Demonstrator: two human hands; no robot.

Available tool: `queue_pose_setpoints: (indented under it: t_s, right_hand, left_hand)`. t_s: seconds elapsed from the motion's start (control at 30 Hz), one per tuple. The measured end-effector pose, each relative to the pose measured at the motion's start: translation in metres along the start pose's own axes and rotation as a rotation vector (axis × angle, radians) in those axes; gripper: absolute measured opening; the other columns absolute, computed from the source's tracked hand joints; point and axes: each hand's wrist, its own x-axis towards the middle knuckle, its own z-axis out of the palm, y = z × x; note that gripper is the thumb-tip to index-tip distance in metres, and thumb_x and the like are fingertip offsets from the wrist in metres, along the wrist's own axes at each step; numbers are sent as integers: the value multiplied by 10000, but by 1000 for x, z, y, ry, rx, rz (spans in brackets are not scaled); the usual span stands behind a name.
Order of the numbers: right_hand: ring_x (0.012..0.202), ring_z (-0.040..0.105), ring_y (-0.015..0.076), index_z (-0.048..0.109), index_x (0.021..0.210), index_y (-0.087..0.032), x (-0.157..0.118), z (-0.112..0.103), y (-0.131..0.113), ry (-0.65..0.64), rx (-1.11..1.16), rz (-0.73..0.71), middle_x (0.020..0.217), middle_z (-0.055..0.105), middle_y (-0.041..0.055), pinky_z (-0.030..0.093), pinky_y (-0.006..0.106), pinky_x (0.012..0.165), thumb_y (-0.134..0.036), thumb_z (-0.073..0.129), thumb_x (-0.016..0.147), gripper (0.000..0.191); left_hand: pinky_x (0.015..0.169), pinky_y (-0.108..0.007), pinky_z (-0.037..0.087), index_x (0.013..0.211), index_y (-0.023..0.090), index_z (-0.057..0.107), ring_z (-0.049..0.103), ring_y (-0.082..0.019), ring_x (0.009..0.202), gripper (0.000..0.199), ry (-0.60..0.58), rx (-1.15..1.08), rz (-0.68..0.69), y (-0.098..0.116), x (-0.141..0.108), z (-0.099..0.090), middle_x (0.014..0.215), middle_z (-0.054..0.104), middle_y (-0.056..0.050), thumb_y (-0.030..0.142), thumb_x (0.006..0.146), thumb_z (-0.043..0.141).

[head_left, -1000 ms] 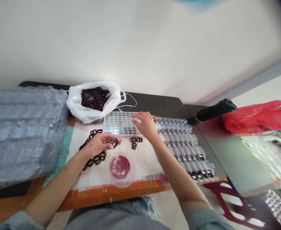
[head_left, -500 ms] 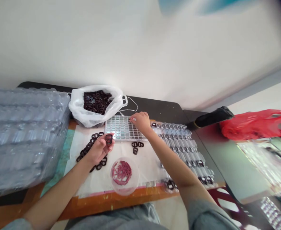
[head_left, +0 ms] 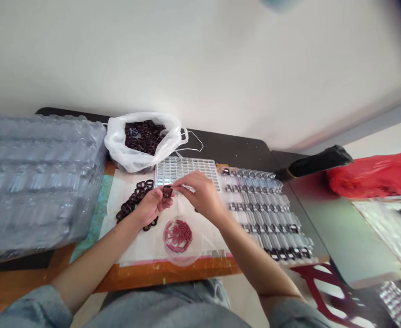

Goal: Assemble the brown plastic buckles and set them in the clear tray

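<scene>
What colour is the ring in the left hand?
The ring is almost black in the head view.

- No words, labels, brands, numbers or signs can be read anywhere in view.
- The clear plastic tray (head_left: 186, 171) near the far edge of the desk (head_left: 234, 146) shows no legible marking.
- The white plastic bag (head_left: 118, 152) at that same edge and the red plastic bag (head_left: 374, 175) beyond the desk's right end show no legible print.
</scene>
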Motion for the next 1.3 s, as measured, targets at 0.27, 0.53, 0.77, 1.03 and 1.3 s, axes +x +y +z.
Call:
queue_pose_setpoints:
  t_s: [0.27, 0.53, 0.77, 1.03, 1.3]
  right_hand:
    - [868, 581, 190, 751, 869, -229, -7, 18, -4, 18, -60, 34, 826, 760, 3, 459, 308, 823, -229, 678, 906, 82]
    - [913, 556, 203, 762, 887, -258, -9, 20, -11, -43, -207, 114, 877, 765, 1, 446, 327, 878, -260, 644, 930, 125]
    - [990, 537, 238, 772, 880, -285, -15, 21, -14, 38, -342, 67, 942, 748, 21, 406, 370, 906, -286, 611, 946, 174]
    - [1110, 505, 246, 707, 1163, -250, -29, 21, -17, -16, -414, -120, 1177, 709, 37, 388, 419, 1031, -153, 502, 945, 315]
    - [1227, 479, 252, 609, 1309, -231, -42, 25, -16, -98, -492, -144, 1335, 643, 33, 301, 465, 1147, -199, 449, 986, 362]
  left_hand:
    - [571, -209, 465, 768, 97, 721, 564, -113, 614, 517, 31, 84, 43, -2, 1, 1, 695, 644, -44, 523, 546, 913]
    - [573, -203, 472, 728, 114, 728, 577, -109, 610, 473, 67, 79, 51, -3, 0, 4, 668, 646, -30, 499, 536, 925]
    - [579, -201, 481, 721, 111, 723, 574, -100, 600, 461, 76, 67, 64, -7, 0, 4, 670, 653, -30, 487, 544, 923]
    - [581, -164, 510, 832, 145, 761, 620, -89, 597, 489, 112, 26, 70, -5, 2, 4, 691, 698, -12, 465, 509, 940]
    - [562, -156, 519, 947, 148, 761, 641, -87, 598, 569, 145, 3, 71, -5, 2, 5, 769, 730, -12, 428, 491, 955]
